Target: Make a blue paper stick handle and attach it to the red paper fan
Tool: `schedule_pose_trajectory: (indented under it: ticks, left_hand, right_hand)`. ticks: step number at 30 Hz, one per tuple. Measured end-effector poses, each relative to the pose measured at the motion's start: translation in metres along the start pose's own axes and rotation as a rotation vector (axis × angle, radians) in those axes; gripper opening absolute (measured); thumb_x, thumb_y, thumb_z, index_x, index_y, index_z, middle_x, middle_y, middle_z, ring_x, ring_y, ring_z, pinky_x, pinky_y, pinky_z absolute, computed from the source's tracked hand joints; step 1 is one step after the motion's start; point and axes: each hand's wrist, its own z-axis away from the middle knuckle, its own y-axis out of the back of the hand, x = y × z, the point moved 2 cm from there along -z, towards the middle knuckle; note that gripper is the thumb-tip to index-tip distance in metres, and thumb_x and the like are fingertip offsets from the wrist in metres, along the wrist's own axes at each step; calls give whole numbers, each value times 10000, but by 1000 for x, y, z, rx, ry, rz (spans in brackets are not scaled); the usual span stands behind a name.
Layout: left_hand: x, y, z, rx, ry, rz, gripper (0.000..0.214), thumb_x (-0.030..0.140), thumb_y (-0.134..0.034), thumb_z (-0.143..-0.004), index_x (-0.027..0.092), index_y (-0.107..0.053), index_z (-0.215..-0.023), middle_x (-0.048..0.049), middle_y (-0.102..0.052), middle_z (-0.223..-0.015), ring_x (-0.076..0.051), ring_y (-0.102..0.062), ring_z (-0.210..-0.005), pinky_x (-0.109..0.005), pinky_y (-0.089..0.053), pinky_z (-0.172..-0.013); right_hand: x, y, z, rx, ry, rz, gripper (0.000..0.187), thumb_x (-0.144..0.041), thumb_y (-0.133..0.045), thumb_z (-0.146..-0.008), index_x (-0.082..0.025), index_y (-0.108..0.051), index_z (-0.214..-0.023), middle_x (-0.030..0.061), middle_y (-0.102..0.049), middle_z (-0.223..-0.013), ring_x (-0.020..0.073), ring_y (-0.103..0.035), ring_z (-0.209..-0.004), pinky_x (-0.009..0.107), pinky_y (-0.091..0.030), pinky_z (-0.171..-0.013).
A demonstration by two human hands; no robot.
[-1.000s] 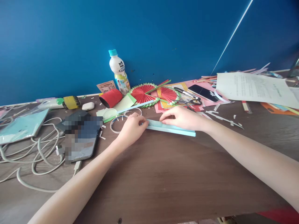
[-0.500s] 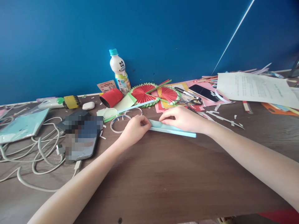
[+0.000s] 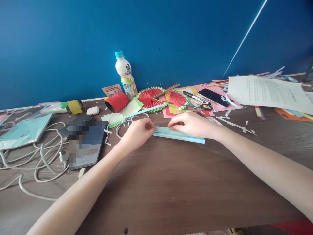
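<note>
A light blue strip of folded paper lies on the dark wooden table in front of me. Its left end is pinched between the thumb and fingers of my left hand. Over its upper edge, my right hand bends its fingers and touches the paper near the middle; its fingertips are partly hidden. Just behind the strip are red and green pleated paper fans. Beside my left hand is a roll of clear tape, partly covered by the hand.
A phone and tangled white cables are at the left. Along the blue wall stand a bottle and a red tube. Scissors, another phone, paper scraps and a printed sheet lie at the right.
My left hand has shifted slightly left along the paper, uncovering a little more of its left end. My right hand has barely moved.
</note>
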Motion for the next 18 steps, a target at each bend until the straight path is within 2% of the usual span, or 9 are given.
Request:
schedule_pose_trajectory:
  ticks: [5, 11, 18]
  left_hand:
    - [1, 7, 0, -94, -31, -100, 151, 296, -481, -725, 221, -608, -694, 26, -667, -755, -146, -598, -689, -236, -406, -606]
    - [6, 8, 2, -41, -101, -226, 116, 236, -456, -722, 217, -570, -712, 11, -666, -793, -171, -604, -742, -254, -405, -613]
    - [5, 5, 2, -28, -101, -94, 32, 216, -492, -689, 213, -504, -719, 16, -659, -759, -168, -615, -723, -259, -424, -637]
  right_hand:
    - [1, 1, 0, -31, 24, -7, 219, -216, -497, -783, -231, -700, -863, -13, -702, -896, 145, -613, -782, 262, -435, -681]
    - [1, 2, 0, -41, 13, -19, 222, -227, -501, -783, -239, -701, -878, -13, -699, -905, 146, -610, -783, 264, -434, -667]
    - [1, 3, 0, -49, 4, -24, 233, -231, -494, -781, -239, -701, -886, -11, -699, -900, 147, -608, -771, 265, -435, -662]
